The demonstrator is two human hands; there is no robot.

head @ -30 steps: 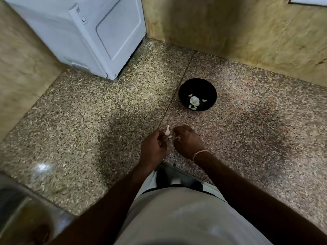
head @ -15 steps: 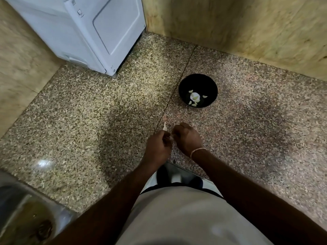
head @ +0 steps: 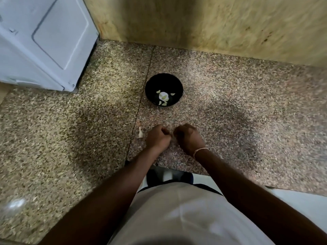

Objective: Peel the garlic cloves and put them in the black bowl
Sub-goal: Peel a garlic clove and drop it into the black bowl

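— Garlic [head: 140, 133] lies on the counter [head: 70, 129], just left of the left hand [head: 158, 137]?

— Yes, one pale piece. Peeled cloves [head: 163, 97] sit in the bowl [head: 163, 90], farther off.

— And the hands?

— Both curled, knuckles up, close together; the right hand [head: 189, 138] wears a wristband [head: 200, 150]. I cannot tell what the fingers pinch.

— Far left?

— A white appliance [head: 44, 41].

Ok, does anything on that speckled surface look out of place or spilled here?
One pale garlic piece lies loose on the speckled surface, just beside the left hand, outside the black bowl that holds the other pieces. Whether it is a clove or peel is unclear. Nothing looks spilled or damaged.
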